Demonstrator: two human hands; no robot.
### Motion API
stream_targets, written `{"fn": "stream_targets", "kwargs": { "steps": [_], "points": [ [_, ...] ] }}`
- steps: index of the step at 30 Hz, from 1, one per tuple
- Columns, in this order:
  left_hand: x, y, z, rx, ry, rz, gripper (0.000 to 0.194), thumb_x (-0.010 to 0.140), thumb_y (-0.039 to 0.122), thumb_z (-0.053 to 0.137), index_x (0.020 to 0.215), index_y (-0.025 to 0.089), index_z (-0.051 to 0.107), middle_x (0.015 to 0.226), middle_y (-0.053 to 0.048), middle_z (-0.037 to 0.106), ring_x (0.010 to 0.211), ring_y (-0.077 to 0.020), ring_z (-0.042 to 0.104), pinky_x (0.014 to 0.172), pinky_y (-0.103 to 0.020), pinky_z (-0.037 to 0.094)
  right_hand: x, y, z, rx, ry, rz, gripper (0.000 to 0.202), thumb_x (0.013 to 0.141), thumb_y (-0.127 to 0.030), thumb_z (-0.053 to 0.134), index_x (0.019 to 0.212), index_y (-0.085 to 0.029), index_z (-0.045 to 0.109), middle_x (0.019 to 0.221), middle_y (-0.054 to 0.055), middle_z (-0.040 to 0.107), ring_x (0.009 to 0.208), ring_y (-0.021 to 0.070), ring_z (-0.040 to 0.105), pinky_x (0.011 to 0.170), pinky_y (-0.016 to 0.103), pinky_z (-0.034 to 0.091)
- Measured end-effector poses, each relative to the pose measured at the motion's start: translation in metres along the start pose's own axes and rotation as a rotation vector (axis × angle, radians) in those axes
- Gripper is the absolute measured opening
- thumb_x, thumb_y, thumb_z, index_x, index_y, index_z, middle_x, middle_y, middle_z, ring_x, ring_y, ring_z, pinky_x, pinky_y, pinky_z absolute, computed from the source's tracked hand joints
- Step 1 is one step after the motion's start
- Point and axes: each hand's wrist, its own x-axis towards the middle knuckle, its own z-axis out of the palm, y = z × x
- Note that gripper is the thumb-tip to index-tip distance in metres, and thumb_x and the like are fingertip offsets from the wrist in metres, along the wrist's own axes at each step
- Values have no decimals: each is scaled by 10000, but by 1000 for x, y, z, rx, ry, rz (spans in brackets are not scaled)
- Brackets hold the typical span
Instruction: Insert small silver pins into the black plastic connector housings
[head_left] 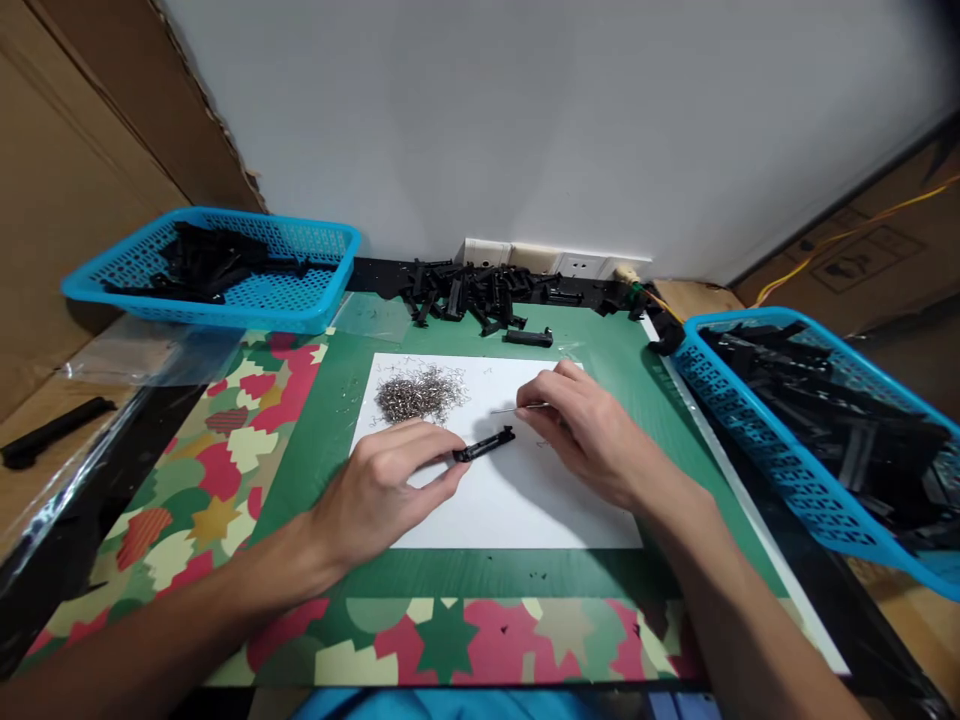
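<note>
While the left hand point(401, 470) pinches one slim black part point(486, 445) around the middle of the white sheet point(510, 530), its fingertips cover the 9 o'clock end, so no clue what that bit looks like. Thumb and fingers there are only the part's thickness apart. Right hand point(581, 420), roughly 3 o'clock of the part, has its fingers curled closed on a thin metal piece point(510, 410); the grip hides the rest, so can't tell how long it is.

Both forearms run out of frame, and so does the blue basket point(787, 485) at 3 o'clock.

Counts: two baskets, the other blue basket point(289, 318) being at 10. One heap of metal bits point(420, 393), closer in at 10, too tangled to count. One black pile point(480, 295) at 12, pieces overlapping, also uncountable. One lone black piece point(56, 430) way out at 9.
</note>
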Motion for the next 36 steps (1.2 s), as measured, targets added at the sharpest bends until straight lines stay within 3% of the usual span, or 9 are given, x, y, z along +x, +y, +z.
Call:
{"fn": "stream_targets", "kwargs": {
  "steps": [3,6,9,11,14,17,25,36],
  "points": [
    [0,-1,1,4,4,10,155,935,104,736,1081,155,746,993,-66,806,883,-193,748,806,-322,599,4,-8,6,-100,41,-115,181,1100,-207,494,1021,-191,655,982,95,694,935,236,552,817,375,462],
    [-1,-2,1,3,0,11,160,936,106,740,1090,149,746,1014,-72,805,905,-196,746,826,-328,596,6,-19,14,-31,192,-196,125,1061,-171,584,1004,-203,691,963,70,728,907,216,620,829,374,499],
    [-2,-2,0,0,-10,16,138,948,117,731,1081,148,746,1000,-72,803,884,-195,739,810,-328,591,6,-30,24,147,384,-90,50,999,-176,701,975,-221,700,897,18,760,812,173,703,777,325,553],
    [-2,-2,-1,4,-23,12,129,956,132,727,1082,152,746,977,-66,798,856,-191,729,789,-326,586,6,-38,32,309,440,45,74,964,-209,751,926,-222,690,864,0,760,750,153,732,722,287,584],
    [-3,-2,0,16,-18,11,123,960,135,723,1079,151,748,940,-63,791,821,-189,725,766,-322,587,7,-45,43,549,389,206,136,936,-257,780,878,-215,665,808,-10,739,695,142,739,660,256,602],
    [-4,-3,0,22,-7,14,114,957,133,725,1066,146,756,919,-68,791,810,-194,733,766,-324,596,8,-47,50,622,315,263,137,936,-261,770,889,-208,653,770,-11,732,668,131,720,629,245,586],
    [-5,-6,1,15,-9,33,99,974,155,701,1050,160,765,937,-74,792,844,-198,741,799,-338,617,7,-49,52,557,303,225,140,953,-269,748,901,-216,629,756,-17,721,646,120,688,618,246,563],
    [-6,-4,1,36,-4,20,112,959,148,720,1065,142,756,881,-59,779,768,-181,714,732,-315,579,5,-50,52,383,240,162,130,991,-225,669,896,-225,581,725,-34,655,614,108,617,626,261,517]
  ]
}}
